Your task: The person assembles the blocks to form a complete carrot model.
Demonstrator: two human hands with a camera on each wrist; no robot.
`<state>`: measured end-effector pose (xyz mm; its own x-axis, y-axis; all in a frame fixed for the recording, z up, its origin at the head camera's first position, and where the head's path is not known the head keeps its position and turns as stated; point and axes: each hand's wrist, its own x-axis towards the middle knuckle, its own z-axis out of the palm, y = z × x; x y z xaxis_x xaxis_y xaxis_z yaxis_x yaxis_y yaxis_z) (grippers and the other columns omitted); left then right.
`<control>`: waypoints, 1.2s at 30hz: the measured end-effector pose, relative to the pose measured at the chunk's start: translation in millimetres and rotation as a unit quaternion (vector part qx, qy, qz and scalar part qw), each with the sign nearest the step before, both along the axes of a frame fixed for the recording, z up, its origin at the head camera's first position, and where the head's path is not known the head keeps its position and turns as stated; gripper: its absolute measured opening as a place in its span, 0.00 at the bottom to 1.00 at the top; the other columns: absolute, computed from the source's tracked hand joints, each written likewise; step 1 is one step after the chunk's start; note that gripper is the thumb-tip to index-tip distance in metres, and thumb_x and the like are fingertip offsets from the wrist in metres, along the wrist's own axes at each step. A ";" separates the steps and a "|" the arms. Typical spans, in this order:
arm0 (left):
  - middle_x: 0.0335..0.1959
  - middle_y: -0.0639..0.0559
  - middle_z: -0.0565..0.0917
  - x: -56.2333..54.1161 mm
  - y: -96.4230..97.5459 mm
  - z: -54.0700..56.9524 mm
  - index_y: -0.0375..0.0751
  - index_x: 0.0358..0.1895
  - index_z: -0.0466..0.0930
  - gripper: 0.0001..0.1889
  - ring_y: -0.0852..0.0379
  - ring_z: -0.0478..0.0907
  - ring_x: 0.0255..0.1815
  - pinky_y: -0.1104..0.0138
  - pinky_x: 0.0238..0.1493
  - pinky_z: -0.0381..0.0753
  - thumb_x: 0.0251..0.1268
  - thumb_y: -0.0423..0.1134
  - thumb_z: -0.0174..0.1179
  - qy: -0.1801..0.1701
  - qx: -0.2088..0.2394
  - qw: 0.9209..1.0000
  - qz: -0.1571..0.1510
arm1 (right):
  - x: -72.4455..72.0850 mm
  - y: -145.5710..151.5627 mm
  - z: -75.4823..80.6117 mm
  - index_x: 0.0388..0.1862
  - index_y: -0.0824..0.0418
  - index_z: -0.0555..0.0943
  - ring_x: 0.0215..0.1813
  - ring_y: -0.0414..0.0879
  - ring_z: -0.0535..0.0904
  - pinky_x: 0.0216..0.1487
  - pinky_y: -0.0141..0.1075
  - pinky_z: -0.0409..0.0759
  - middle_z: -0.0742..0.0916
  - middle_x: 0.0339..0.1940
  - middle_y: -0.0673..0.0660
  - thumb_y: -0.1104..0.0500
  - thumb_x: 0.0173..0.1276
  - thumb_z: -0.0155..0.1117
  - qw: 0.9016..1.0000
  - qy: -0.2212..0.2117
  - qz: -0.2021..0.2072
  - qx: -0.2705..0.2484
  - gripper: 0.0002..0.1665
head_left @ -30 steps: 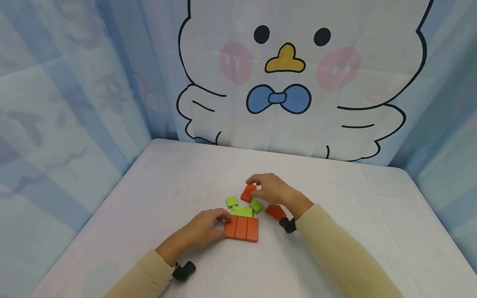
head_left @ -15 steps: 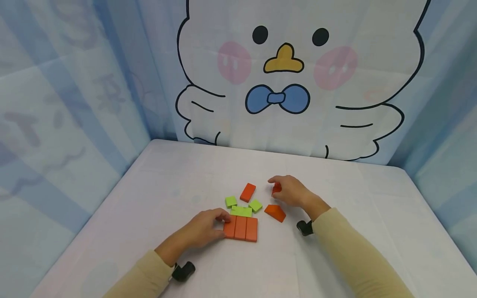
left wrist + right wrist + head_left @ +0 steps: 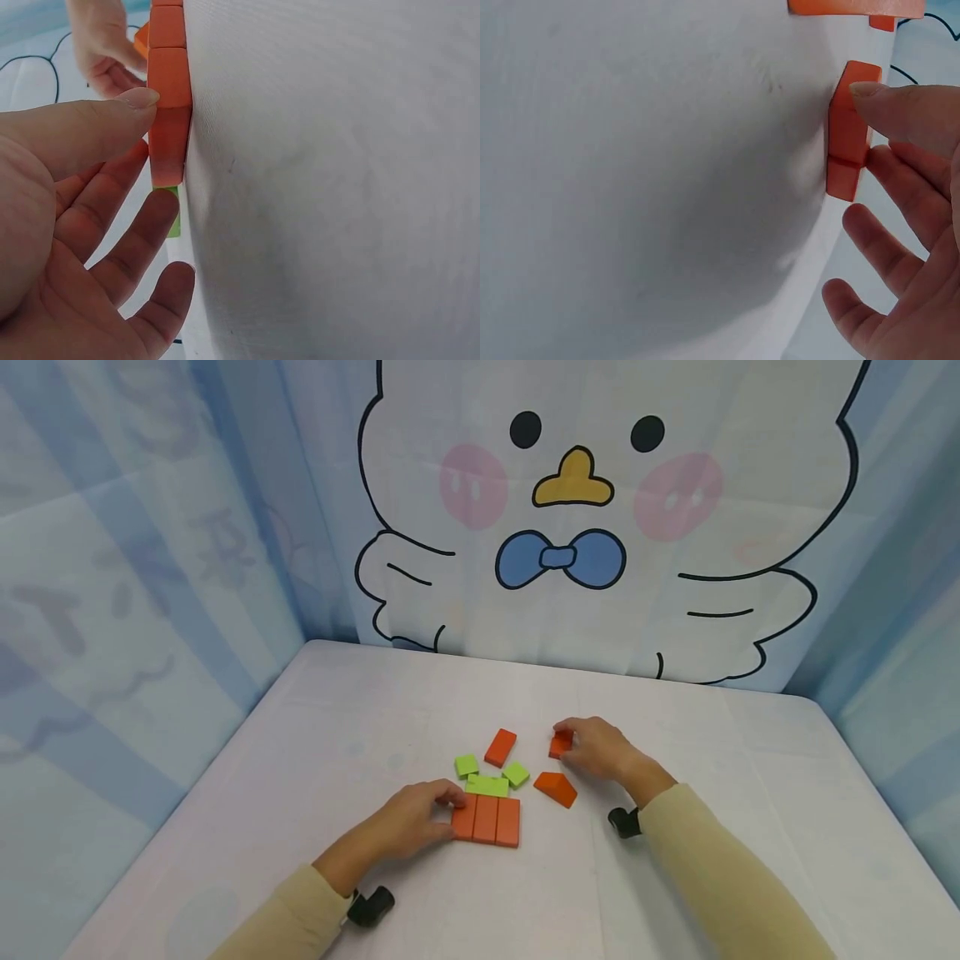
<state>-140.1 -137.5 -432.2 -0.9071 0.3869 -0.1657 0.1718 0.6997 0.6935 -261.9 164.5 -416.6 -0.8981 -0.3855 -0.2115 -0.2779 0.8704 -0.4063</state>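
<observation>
In the head view, my left hand [image 3: 411,820] pinches the left end of a row of orange blocks [image 3: 496,822] lying side by side. Its thumb [image 3: 112,124] presses the near side of the end block [image 3: 169,139] in the left wrist view. Farther right, my right hand [image 3: 606,753] holds a red-orange block [image 3: 559,743] between thumb and fingers. The right wrist view shows that block [image 3: 849,135] low at the tabletop, the thumb [image 3: 911,112] on one side of it. Just beyond the row lies a long green block [image 3: 487,786].
Two small green blocks [image 3: 467,766] flank the long green one. A red-orange block [image 3: 500,747] lies behind them, and an orange wedge-like block [image 3: 556,788] lies in front of my right hand. The white table [image 3: 375,710] meets a printed curtain [image 3: 480,610] at the back.
My right hand has moved from above the back red-orange block to the right, where it took hold of another red-orange block. The left hand stays on the row.
</observation>
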 end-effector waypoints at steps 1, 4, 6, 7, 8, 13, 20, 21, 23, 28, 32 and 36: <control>0.50 0.58 0.81 0.2 0.1 0.1 0.45 0.55 0.80 0.19 0.52 0.75 0.56 0.53 0.61 0.74 0.62 0.34 0.70 0.001 0.000 1.000 -0.001 | 1.0 0.6 0.8 0.68 0.61 0.75 0.54 0.57 0.74 0.63 0.55 0.72 0.82 0.56 0.62 0.59 0.68 0.65 1.000 0.000 0.001 0.001 0.29; 0.50 0.58 0.81 0.6 0.5 0.8 0.45 0.55 0.80 0.18 0.52 0.75 0.56 0.53 0.61 0.74 0.62 0.34 0.70 0.003 -0.001 1.000 -0.002 | 3.0 3.5 2.9 0.67 0.61 0.77 0.57 0.60 0.74 0.64 0.56 0.71 0.82 0.56 0.63 0.59 0.70 0.64 1.000 0.009 0.000 -0.009 0.27; 0.50 0.58 0.81 0.8 1.1 1.4 0.46 0.55 0.80 0.18 0.52 0.75 0.55 0.52 0.61 0.74 0.62 0.34 0.70 0.002 -0.002 1.000 -0.001 | 3.0 6.4 2.1 0.66 0.62 0.77 0.61 0.62 0.74 0.66 0.57 0.69 0.82 0.60 0.64 0.59 0.71 0.61 1.000 0.018 -0.006 -0.014 0.25; 0.50 0.58 0.81 0.6 1.0 1.4 0.46 0.55 0.80 0.18 0.52 0.75 0.55 0.52 0.61 0.74 0.62 0.34 0.70 0.002 -0.001 1.000 -0.001 | 2.4 7.8 1.1 0.66 0.62 0.77 0.63 0.63 0.73 0.67 0.57 0.68 0.81 0.61 0.64 0.60 0.72 0.60 1.000 0.023 -0.011 -0.015 0.24; 0.50 0.58 0.81 0.4 1.1 1.1 0.46 0.55 0.80 0.19 0.52 0.75 0.55 0.53 0.61 0.74 0.62 0.34 0.70 0.001 -0.003 1.000 0.000 | 2.0 9.3 0.1 0.66 0.63 0.77 0.64 0.64 0.72 0.67 0.58 0.67 0.81 0.62 0.65 0.61 0.73 0.59 0.999 0.028 -0.013 -0.013 0.23; 0.50 0.58 0.81 -0.7 0.6 -1.2 0.46 0.55 0.80 0.19 0.52 0.75 0.55 0.53 0.61 0.74 0.62 0.34 0.70 -0.001 -0.006 1.000 0.001 | -0.7 11.9 -6.7 0.66 0.63 0.77 0.66 0.64 0.72 0.68 0.58 0.66 0.80 0.63 0.65 0.59 0.75 0.59 0.999 0.025 -0.023 -0.005 0.22; 0.50 0.59 0.81 -1.1 -0.2 0.1 0.46 0.56 0.79 0.19 0.53 0.75 0.55 0.53 0.61 0.74 0.62 0.35 0.70 0.003 -0.006 1.000 -0.002 | 1.3 11.2 -1.6 0.64 0.63 0.78 0.62 0.63 0.74 0.65 0.57 0.70 0.82 0.60 0.63 0.58 0.73 0.60 0.998 0.049 -0.034 -0.029 0.22; 0.50 0.59 0.81 -1.0 -0.4 0.8 0.46 0.56 0.80 0.19 0.53 0.75 0.55 0.53 0.61 0.74 0.62 0.34 0.70 0.004 -0.005 1.000 -0.002 | 2.8 11.3 0.7 0.64 0.63 0.78 0.61 0.63 0.74 0.64 0.56 0.71 0.82 0.59 0.63 0.58 0.73 0.61 0.997 0.054 -0.034 -0.036 0.22; 0.50 0.58 0.81 -0.1 -0.2 2.0 0.45 0.55 0.80 0.19 0.52 0.75 0.55 0.53 0.61 0.74 0.62 0.34 0.70 0.005 -0.002 1.000 -0.002 | 7.3 11.8 5.4 0.63 0.63 0.79 0.60 0.62 0.74 0.62 0.55 0.73 0.83 0.58 0.63 0.59 0.72 0.63 0.996 0.058 -0.032 -0.056 0.22; 0.50 0.58 0.81 1.2 0.2 3.5 0.45 0.55 0.80 0.19 0.52 0.75 0.55 0.53 0.61 0.74 0.62 0.34 0.70 0.003 0.001 1.000 -0.003 | 26.9 7.2 15.6 0.61 0.62 0.80 0.57 0.60 0.76 0.57 0.53 0.77 0.83 0.55 0.60 0.57 0.70 0.66 0.994 0.067 0.000 -0.081 0.22; 0.50 0.59 0.81 0.8 0.4 3.2 0.46 0.56 0.79 0.19 0.53 0.75 0.55 0.53 0.61 0.74 0.62 0.34 0.70 0.003 -0.002 1.000 -0.005 | 50.9 -1.7 20.0 0.60 0.62 0.82 0.57 0.58 0.77 0.57 0.53 0.77 0.84 0.54 0.58 0.56 0.69 0.68 0.993 0.071 0.044 -0.088 0.22; 0.50 0.59 0.81 0.0 0.9 1.7 0.46 0.56 0.79 0.19 0.53 0.75 0.55 0.53 0.60 0.74 0.62 0.35 0.70 0.002 -0.003 1.000 -0.004 | 74.3 -12.7 19.4 0.57 0.61 0.84 0.52 0.52 0.78 0.54 0.49 0.77 0.85 0.50 0.54 0.57 0.67 0.70 0.987 0.089 0.096 -0.090 0.20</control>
